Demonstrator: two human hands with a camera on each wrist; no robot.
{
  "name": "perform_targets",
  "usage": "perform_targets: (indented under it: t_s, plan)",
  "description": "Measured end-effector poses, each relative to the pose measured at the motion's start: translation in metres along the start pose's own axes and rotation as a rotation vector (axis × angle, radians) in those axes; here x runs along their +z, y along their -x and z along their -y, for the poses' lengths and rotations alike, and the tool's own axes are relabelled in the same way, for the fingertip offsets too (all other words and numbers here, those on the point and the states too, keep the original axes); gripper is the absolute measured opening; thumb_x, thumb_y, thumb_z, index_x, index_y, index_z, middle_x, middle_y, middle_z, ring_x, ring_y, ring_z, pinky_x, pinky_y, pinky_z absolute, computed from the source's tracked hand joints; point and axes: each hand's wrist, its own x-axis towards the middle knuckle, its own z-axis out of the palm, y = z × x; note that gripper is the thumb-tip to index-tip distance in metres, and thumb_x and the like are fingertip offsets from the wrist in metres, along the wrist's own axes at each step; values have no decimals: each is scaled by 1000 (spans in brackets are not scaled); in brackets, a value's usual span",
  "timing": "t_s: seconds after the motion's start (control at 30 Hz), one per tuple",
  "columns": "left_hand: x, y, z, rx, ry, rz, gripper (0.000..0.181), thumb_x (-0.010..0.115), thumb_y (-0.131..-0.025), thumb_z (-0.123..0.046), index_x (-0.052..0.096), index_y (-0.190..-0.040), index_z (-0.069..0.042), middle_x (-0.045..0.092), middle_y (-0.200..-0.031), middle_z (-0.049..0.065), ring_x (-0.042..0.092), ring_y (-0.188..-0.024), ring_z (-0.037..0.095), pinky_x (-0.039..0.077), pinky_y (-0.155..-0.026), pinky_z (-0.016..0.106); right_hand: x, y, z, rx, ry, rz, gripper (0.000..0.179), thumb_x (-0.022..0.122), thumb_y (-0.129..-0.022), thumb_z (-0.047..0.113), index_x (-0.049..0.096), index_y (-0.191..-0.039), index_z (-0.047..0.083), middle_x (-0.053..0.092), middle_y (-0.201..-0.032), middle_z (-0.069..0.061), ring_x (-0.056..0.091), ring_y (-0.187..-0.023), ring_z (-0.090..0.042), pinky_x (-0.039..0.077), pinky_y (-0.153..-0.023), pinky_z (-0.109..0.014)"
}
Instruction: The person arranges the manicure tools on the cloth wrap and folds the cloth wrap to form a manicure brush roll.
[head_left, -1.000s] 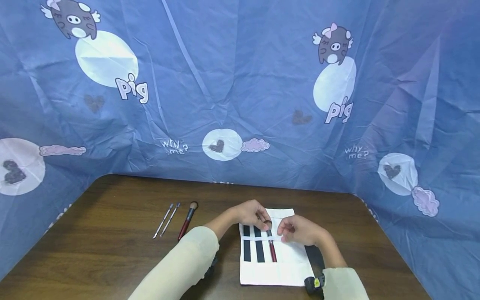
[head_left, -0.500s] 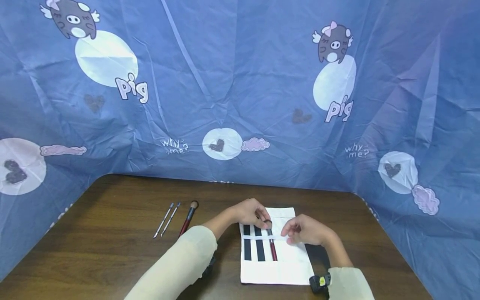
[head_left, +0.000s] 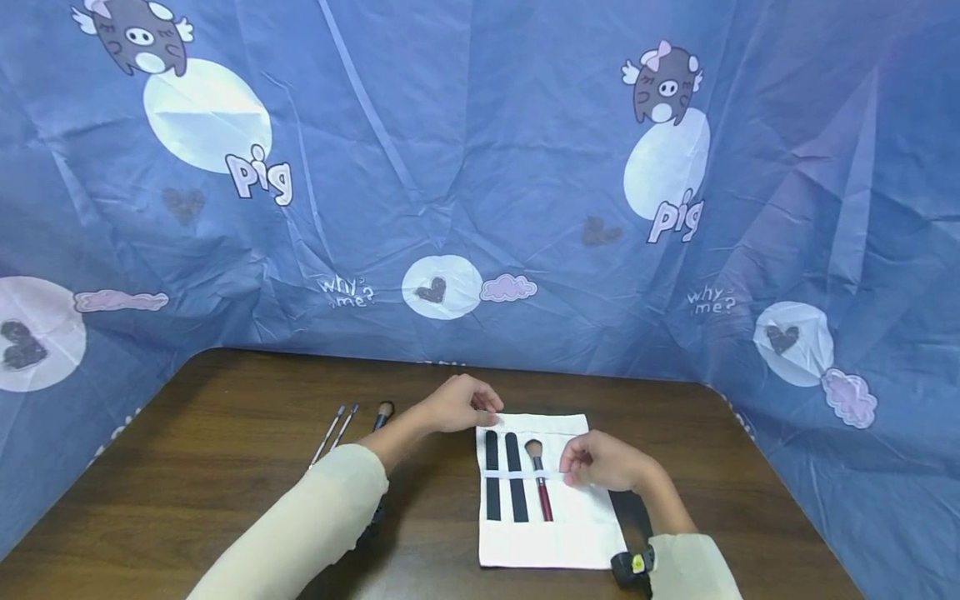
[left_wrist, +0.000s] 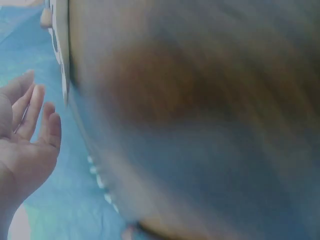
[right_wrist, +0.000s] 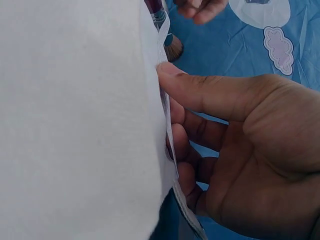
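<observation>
A white cloth roll pouch (head_left: 517, 546) lies unfolded on the table. Under its white elastic band (head_left: 495, 474) sit two black strips with rounded ends, like nail files (head_left: 517, 498), and a makeup brush (head_left: 544, 500) with a dark red handle, bristles toward the far side. My right hand (head_left: 609, 461) pinches the band just right of the brush; in the right wrist view the thumb (right_wrist: 192, 90) and curled fingers meet at the band. My left hand (head_left: 461, 403) hovers by the pouch's far left corner, holding nothing, its fingers loosely bent.
Left on the brown wooden table (head_left: 247, 467) lie two thin metal tools (head_left: 327, 437) and a second makeup brush (head_left: 385, 412), partly hidden by my left forearm. A blue patterned cloth (head_left: 360, 208) hangs behind the table. Much of the left wrist view is blurred.
My left hand has left the brush head and moved left and away, uncovering the brush's bristles and the black strips' tops. My right hand shifted slightly right, then back, staying at the band.
</observation>
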Motion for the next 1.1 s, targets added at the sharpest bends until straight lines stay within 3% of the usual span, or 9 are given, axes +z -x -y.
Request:
perform_targets:
  t_s: [0.27, 0.47, 0.87, 1.1]
  plan:
    - [-40, 26, 19, -48, -27, -50, 17, 75, -92, -10, 75, -106, 1, 74, -92, 1, 68, -86, 13, 55, -82, 34, 1, -1, -2, -8, 0, 5, 12, 73, -90, -2, 68, -86, 8, 57, -74, 2, 51, -73, -16, 41, -64, -26]
    - [-59, 44, 37, -98, -25, -91, 17, 77, -91, -9, 74, -104, 1, 72, -87, 0, 65, -81, 13, 54, -78, 34, 1, -1, -3, -16, -11, 12, 11, 73, -90, -2, 68, -87, 7, 57, -74, 2, 51, -73, -16, 41, -64, -25]
    - [-78, 87, 62, -153, -23, -117, 15, 78, -88, -6, 73, -99, 2, 68, -81, 0, 62, -75, 12, 50, -71, 25, 1, -2, -6, -28, -14, 17, 11, 72, -90, -2, 69, -88, 8, 58, -75, 2, 52, -73, -15, 43, -65, -25]
    - [-80, 101, 68, -154, -31, -118, 18, 82, -83, -4, 72, -97, 2, 65, -79, 0, 60, -73, 10, 50, -69, 24, 2, -1, -5, -20, -20, 10, 11, 73, -89, -3, 68, -87, 7, 58, -75, 1, 52, -73, -16, 42, -65, -26]
